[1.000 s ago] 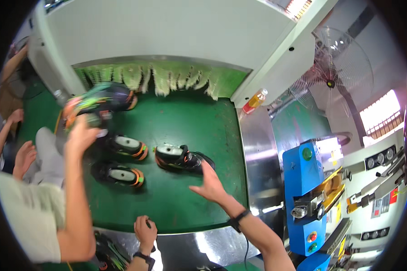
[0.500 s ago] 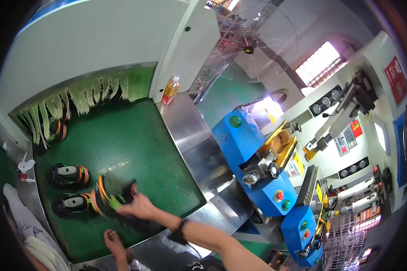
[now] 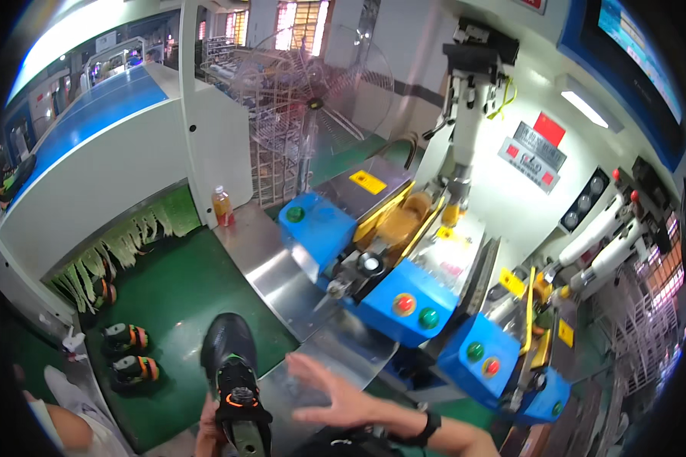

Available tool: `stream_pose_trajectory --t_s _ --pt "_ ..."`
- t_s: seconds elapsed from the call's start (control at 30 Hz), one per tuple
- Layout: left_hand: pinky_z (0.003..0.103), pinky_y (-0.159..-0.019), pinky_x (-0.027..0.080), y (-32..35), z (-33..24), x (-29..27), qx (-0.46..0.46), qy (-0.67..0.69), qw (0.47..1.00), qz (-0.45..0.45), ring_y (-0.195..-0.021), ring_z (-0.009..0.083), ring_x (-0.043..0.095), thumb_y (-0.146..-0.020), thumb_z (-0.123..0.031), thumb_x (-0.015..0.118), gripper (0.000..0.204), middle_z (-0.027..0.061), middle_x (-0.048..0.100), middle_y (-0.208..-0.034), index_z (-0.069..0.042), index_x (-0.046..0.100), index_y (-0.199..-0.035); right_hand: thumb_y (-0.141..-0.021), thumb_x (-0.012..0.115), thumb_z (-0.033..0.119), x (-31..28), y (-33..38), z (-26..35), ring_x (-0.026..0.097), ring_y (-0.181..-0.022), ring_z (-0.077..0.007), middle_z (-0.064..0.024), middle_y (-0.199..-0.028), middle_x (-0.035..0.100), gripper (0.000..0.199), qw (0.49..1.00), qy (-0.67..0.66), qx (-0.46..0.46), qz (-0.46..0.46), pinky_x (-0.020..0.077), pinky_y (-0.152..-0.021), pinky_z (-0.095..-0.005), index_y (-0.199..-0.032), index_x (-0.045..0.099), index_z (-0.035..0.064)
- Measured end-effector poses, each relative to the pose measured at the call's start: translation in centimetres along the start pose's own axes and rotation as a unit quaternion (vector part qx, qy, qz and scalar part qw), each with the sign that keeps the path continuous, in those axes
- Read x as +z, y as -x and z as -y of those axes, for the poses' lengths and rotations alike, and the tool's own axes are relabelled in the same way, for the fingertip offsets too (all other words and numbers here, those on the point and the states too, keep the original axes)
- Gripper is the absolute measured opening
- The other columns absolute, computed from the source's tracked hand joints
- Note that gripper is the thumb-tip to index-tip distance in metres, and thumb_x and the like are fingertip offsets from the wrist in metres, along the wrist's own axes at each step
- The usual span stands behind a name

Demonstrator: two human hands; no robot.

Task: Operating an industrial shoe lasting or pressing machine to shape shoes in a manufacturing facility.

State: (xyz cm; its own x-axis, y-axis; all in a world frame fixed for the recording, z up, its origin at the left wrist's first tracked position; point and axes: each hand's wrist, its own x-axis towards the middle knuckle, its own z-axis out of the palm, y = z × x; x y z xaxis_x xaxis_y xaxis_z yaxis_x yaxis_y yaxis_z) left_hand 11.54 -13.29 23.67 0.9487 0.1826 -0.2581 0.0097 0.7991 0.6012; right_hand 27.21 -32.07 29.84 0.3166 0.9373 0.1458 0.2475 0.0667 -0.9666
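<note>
A black shoe with green and orange trim stands up off the green belt, its toe pointing away from me. In its ankle opening sits a grey block with a hole, like a shoe last. My left hand is closed round the shoe's left side, partly hidden behind it. Just to the right, my right hand is open with fingers spread, over the metal ledge and apart from the shoe. Two similar shoes, an upper one and a lower one, rest on the belt at left.
A green strip curtain hangs across the belt's far end, another shoe beneath it. A drink bottle stands on the ledge. Blue machine housings with buttons are at right. At lower left is another person's arm.
The shoe has come off the belt toward me and turned toe-away. My left hand now holds it, while my right hand has let go and moved right. The view has swung right.
</note>
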Motion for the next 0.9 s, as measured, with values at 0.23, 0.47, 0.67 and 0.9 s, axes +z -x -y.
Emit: stream_pose_trajectory --t_s 0.23,0.47,0.67,0.9 --pt "0.040 -0.095 0.047 -6.7 9.4 9.9 0.174 -0.186 0.964 -0.076 -0.112 0.0232 0.054 -0.062 -0.027 0.087 0.101 0.0091 0.053 -0.122 -0.006 0.027 -0.141 -0.075 0.072 0.019 -2.9 9.6 -0.8 0.056 -0.107 -0.0258 -0.0173 -0.113 0.059 0.064 0.924 -0.130 0.181 -0.312 0.0440 -0.094 -0.0372 -0.129 0.045 0.0003" --pt "0.038 -0.099 0.045 -11.6 13.5 15.4 0.107 -0.156 0.982 -0.026 -0.116 0.0231 0.053 -0.073 -0.020 0.079 0.086 0.0099 0.050 -0.128 -0.005 0.029 -0.141 -0.075 0.072 0.014 -10.6 14.7 -1.3 0.056 -0.107 -0.0240 -0.0157 -0.115 0.058 0.063 0.918 -0.059 0.197 -0.340 0.0441 -0.094 -0.0363 -0.129 0.044 -0.0010" --pt "0.039 -0.097 0.045 -21.5 18.4 8.1 -0.006 0.038 0.998 -0.041 -0.114 0.0204 0.053 -0.087 -0.015 0.064 0.050 0.0059 0.054 -0.123 -0.006 0.044 -0.132 -0.078 0.066 0.006 -17.7 9.3 -1.3 0.055 -0.103 -0.0210 -0.0112 -0.113 0.058 0.049 0.852 -0.139 0.254 -0.436 0.0452 -0.090 -0.0342 -0.123 0.048 -0.0002" --pt "0.046 -0.084 0.047 -27.7 22.5 -5.5 0.178 -0.692 0.696 -0.074 -0.095 0.0403 0.055 -0.079 -0.012 0.062 0.032 0.0206 0.059 -0.103 -0.001 0.058 -0.109 -0.085 0.065 0.014 -29.2 -1.5 -0.8 0.061 -0.107 -0.0283 -0.0188 -0.116 0.060 0.047 0.763 -0.218 0.330 -0.512 0.0499 -0.092 -0.0386 -0.125 0.047 -0.0038"
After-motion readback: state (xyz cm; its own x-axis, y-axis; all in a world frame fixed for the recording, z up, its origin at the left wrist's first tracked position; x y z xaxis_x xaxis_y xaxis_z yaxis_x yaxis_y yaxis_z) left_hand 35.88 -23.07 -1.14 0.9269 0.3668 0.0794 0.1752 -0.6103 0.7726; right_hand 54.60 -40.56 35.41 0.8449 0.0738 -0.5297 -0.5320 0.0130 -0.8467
